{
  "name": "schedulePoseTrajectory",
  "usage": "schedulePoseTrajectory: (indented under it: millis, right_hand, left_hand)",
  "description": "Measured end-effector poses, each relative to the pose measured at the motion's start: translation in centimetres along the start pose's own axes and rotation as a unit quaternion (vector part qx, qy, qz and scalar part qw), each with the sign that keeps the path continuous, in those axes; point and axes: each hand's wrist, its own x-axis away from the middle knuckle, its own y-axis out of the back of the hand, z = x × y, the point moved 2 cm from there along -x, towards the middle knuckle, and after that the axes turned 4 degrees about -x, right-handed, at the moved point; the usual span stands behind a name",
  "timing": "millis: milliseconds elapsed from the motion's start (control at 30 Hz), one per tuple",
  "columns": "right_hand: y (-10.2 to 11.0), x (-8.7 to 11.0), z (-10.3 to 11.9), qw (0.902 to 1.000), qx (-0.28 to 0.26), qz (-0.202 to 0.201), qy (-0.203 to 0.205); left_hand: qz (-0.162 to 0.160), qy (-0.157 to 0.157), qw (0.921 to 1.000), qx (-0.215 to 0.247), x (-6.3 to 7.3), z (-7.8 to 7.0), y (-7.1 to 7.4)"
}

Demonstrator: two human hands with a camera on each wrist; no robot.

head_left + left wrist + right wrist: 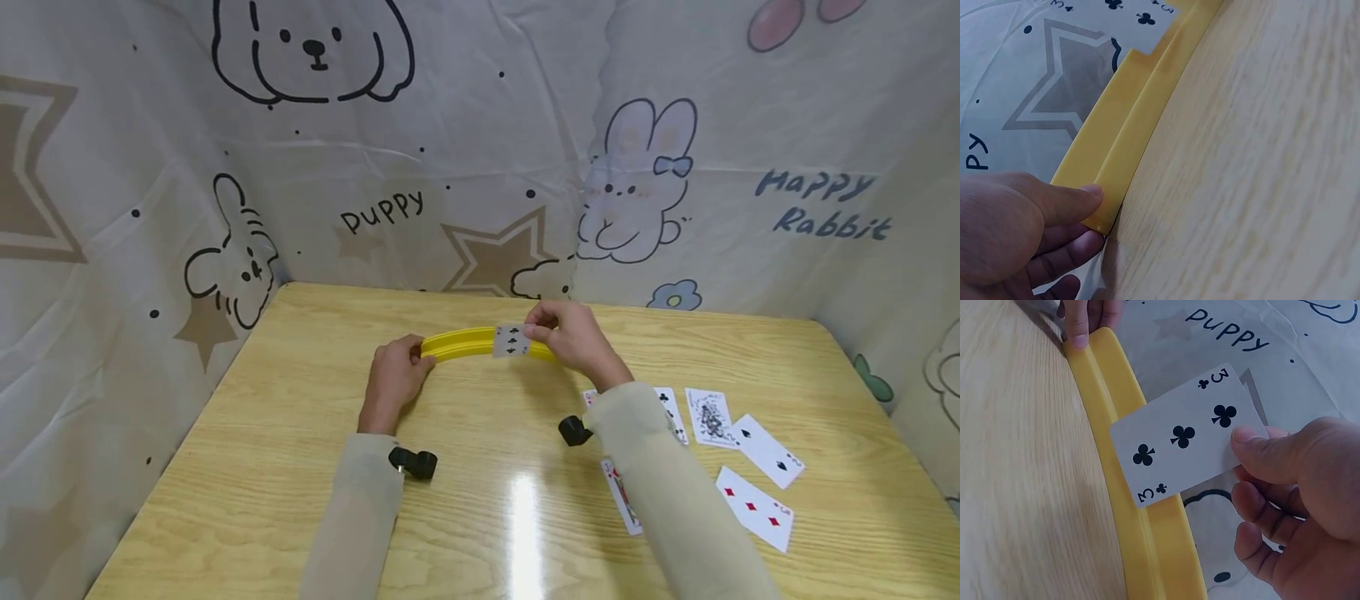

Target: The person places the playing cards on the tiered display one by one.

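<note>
Holding the three of clubs (1196, 419) face out at the yellow curved holder (1175, 556), overlapping the front with its lower edge and reaching past the back wall in the right wrist view. Not telling from these views: seated in the groove, or only lying against the front. Pinching the card near its upper right corner with the right hand (572, 335), using thumb over face and fingers behind. Gripping the holder's left end with the left hand (392, 379). Probably risking a tip-out if letting go before seating that edge. Also risking a bent card if pushing down on a missed groove, likely having weak control over rotation with a one-corner pinch. Possibly skewing the holder if pressing hard on the right while bracing only the left end. Further out, seeing loose cards on the wooden table (262, 467): three of diamonds (761, 512), two of spades (765, 450), card with a dense dark drawing (709, 417), face card (622, 500) partly behind the right sleeve (660, 475). Possibly nudging these if drawing that forearm back low. Backing everything with printed cloth (465, 125).
</note>
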Motion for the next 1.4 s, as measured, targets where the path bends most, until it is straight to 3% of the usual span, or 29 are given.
schedulePoseTrajectory:
  millis: [600,1067,1400]
  right_hand:
    - [-1.5,-2.6,1.9,0.9994,-0.011,0.017,0.028]
    - [-3.5,-4.3,3.5,0.999,-0.024,0.033,0.022]
    - [-4.2,-5.1,4.6,0.9981,-0.011,0.043,0.042]
  left_hand:
    - [0.005,0.005,1.0,0.005,-0.2,-0.1,0.0]
    - [0.004,0.018,0.9998,0.003,0.0,0.3,0.1]
    - [0.004,0.008,0.9999,0.005,-0.1,0.1,0.0]
